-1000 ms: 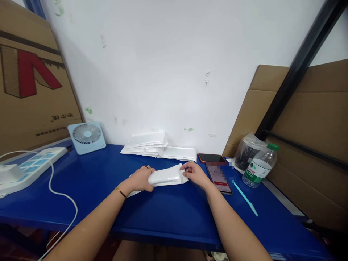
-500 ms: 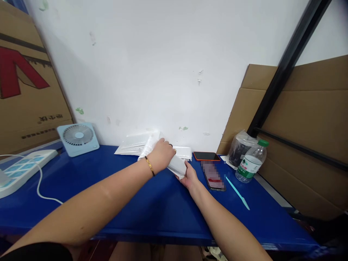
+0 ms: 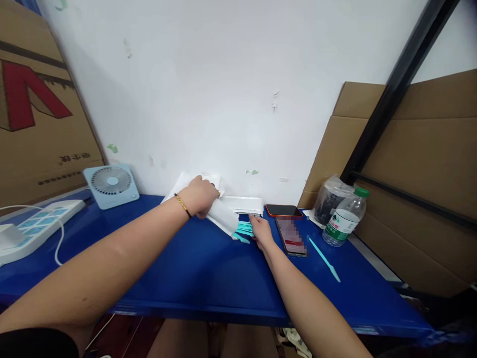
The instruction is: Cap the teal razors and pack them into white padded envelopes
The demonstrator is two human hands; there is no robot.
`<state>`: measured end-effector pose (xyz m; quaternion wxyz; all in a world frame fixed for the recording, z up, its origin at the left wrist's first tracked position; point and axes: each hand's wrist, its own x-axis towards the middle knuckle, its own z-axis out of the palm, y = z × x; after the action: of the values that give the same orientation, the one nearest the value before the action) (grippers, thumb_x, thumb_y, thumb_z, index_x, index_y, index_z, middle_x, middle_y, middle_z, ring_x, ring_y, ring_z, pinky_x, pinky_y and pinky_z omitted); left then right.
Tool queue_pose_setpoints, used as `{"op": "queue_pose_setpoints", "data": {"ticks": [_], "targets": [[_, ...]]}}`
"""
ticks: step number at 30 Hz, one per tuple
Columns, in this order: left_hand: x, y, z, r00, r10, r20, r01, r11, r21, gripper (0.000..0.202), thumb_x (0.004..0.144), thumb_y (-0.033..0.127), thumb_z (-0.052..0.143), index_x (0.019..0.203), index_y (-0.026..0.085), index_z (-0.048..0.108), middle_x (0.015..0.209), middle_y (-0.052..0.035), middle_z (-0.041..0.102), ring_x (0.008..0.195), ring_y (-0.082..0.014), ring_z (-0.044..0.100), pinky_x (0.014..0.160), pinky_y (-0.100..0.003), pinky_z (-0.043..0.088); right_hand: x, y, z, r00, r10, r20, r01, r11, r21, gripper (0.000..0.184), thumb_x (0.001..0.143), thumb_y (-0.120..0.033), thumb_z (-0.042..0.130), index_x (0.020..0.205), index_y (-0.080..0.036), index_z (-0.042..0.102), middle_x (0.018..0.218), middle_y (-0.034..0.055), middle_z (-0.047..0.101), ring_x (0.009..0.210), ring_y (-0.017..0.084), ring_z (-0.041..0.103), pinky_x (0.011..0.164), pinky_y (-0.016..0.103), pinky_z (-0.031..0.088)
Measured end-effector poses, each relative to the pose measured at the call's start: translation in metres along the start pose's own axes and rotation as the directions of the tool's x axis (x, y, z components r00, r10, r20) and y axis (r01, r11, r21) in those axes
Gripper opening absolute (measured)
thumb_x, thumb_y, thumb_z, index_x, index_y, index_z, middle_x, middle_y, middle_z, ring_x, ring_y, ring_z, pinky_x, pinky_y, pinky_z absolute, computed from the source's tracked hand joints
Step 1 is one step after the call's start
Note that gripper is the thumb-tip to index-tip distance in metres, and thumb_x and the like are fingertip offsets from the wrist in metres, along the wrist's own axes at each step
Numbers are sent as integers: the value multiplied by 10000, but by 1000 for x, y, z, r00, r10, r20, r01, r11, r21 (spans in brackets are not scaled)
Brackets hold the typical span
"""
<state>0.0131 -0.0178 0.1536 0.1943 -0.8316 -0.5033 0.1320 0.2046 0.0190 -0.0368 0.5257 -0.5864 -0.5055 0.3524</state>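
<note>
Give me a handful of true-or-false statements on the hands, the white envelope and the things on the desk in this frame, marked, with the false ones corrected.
1. The left hand grips the white envelope. True.
2. Turquoise sticks show at the envelope's end, by the right hand. True.
3. The bottle is topped in red. False: its cap is green.
4. The fan stands next to the bottle. False: it stands near the power strip, on the opposite side of the desk.
5. One separate stick lies on the desk. True.
</note>
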Motion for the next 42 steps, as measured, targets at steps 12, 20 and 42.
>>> {"op": "queue_pose_setpoints", "data": {"ticks": [12,20,42], "targets": [[-26,-35,13,993,-119,4,118,990,79,505,368,145,776,858,190,665,944,-112,628,953,-297,509,850,-393,268,-2,8,-1,924,-382,33,343,785,-515,363,837,-424,398,658,-186,605,705,38,552,705,169,514,652,256,349],[-26,-62,23,997,-42,-67,35,994,-99,628,452,178,686,1062,276,576,988,-62,596,971,-274,511,884,-399,266,-4,1,-1,930,-341,137,360,775,-520,287,781,-457,510,776,-239,696,928,61,549,923,228,485,786,348,365],[-15,10,125,868,-225,-442,-15,879,-476,450,667,170,503,1109,252,495,1031,-74,534,1041,-251,445,932,-398,240,-18,-29,-12,750,-542,379,658,558,-505,102,698,-195,630,796,-219,648,1182,74,475,1115,261,408,920,417,315]]}}
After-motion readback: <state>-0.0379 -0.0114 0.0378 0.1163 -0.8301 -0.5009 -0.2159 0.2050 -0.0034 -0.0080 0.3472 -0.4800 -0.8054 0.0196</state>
